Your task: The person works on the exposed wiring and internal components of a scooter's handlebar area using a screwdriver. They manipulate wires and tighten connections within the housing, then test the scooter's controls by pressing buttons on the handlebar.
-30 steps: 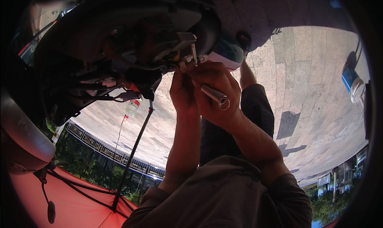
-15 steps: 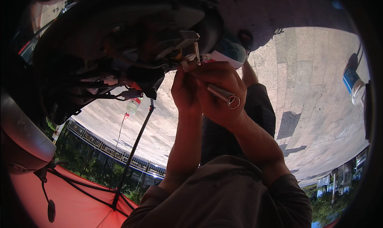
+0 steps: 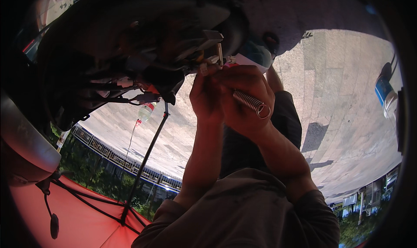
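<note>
My left hand [image 3: 204, 98] is closed beneath the dark vehicle assembly [image 3: 143, 35], its fingertips pinching a small pale plastic piece [image 3: 206, 70] among the wiring. My right hand [image 3: 245, 81] is closed against it, with a metal coil spring [image 3: 252, 104] jutting from its grip toward me. A short light rod [image 3: 220, 52] hangs from a rectangular bracket [image 3: 212, 39] just above my fingers. Cables and connectors [image 3: 134, 98] run to the left of my hands. What both sets of fingertips grip is partly hidden.
A silver body panel [image 3: 32, 148] is at the left, above red canopy fabric [image 3: 52, 209] with a black pole [image 3: 150, 148]. A plastic bottle [image 3: 144, 114] hangs on a cord. A blue-and-white bucket [image 3: 385, 94] stands far right on paving [image 3: 330, 109]. A white-and-teal container [image 3: 256, 52] is behind my hands.
Both of my hands have shifted a little to the right and upward, carrying the spring along. Their closed grips look much the same.
</note>
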Motion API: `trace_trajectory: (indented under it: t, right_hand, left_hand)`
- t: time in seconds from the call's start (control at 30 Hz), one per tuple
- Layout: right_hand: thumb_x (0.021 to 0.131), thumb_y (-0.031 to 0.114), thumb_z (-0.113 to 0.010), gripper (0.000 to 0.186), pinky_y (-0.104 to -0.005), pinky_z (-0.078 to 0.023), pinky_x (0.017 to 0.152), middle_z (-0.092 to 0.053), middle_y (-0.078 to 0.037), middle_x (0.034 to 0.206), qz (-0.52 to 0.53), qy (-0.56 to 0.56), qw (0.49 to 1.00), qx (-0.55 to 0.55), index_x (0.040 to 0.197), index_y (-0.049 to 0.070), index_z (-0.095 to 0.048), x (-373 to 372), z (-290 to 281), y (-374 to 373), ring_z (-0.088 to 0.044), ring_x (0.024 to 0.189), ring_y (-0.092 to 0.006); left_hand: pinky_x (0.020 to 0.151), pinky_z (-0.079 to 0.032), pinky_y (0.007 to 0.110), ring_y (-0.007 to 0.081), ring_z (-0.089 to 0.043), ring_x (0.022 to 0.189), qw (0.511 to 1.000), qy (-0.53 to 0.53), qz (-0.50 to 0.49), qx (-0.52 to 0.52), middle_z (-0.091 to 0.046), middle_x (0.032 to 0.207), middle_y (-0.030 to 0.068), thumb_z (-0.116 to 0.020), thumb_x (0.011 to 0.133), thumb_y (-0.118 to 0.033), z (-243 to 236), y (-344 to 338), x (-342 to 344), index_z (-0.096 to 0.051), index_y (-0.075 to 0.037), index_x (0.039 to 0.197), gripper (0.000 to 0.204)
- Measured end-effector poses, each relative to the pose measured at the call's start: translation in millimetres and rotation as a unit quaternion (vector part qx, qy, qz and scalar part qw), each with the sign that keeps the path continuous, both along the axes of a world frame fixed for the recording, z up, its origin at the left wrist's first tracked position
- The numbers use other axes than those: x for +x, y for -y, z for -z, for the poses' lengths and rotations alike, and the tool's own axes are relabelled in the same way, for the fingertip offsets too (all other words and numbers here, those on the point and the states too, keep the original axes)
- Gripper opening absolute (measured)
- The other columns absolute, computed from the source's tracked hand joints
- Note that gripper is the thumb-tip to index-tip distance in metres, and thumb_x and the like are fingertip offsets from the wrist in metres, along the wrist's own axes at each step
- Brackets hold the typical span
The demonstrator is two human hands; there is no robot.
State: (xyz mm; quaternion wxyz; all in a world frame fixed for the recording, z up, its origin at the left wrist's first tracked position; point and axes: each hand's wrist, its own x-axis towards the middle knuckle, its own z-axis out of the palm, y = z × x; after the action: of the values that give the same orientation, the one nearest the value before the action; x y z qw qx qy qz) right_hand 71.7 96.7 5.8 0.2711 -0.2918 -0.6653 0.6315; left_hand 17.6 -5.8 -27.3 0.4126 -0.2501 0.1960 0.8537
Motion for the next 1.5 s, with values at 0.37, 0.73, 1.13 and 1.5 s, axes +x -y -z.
trace_trajectory:
  t: [0.37,0.73,1.13,1.5]
  right_hand:
    - [0.066,-0.006,-0.067,0.026,-0.0281,-0.049,0.06,-0.062,-0.009,0.088,0.033,-0.025,0.999,-0.003,0.089,0.004,-0.059,-2.4,11.8,3.6,-0.065,0.073,-0.0211]
    - [0.067,-0.006,-0.066,0.026,-0.0284,-0.049,0.06,-0.063,-0.008,0.09,0.025,-0.013,1.0,-0.009,0.089,0.005,-0.06,-2.7,7.5,3.1,-0.065,0.075,-0.0213]
    - [0.068,-0.007,-0.066,0.024,-0.0281,-0.05,0.065,-0.063,-0.01,0.09,0.022,-0.001,1.0,-0.014,0.089,0.002,-0.059,-2.8,9.4,5.7,-0.064,0.08,-0.0217]
    - [0.07,-0.006,-0.065,0.022,-0.028,-0.05,0.066,-0.062,-0.01,0.088,0.031,-0.009,0.999,-0.03,0.089,0.002,-0.059,-2.1,13.7,6.8,-0.063,0.081,-0.021]
  left_hand:
    - [0.091,-0.043,0.035,0.0189,-0.053,0.099,0.998,0.039,-0.017,0.047,-0.056,0.096,0.005,-0.037,0.099,-0.026,-1.0,-5.4,-0.9,-0.051,-0.004,0.111,0.028]
    - [0.092,-0.044,0.035,0.02,-0.056,0.097,0.997,0.053,-0.029,0.04,-0.059,0.096,0.0065,-0.035,0.1,-0.023,-0.8,-3.4,-1.0,-0.052,-0.005,0.111,0.027]
    - [0.09,-0.045,0.032,0.0174,-0.055,0.097,0.994,0.075,-0.041,0.065,-0.058,0.094,0.0037,-0.039,0.099,-0.024,0.5,-5.7,-1.4,-0.052,-0.005,0.109,0.025]
    - [0.091,-0.045,0.035,0.0197,-0.055,0.102,0.998,0.063,-0.017,0.026,-0.058,0.095,0.0069,-0.039,0.099,-0.025,2.3,-4.1,-1.2,-0.053,-0.005,0.101,0.024]
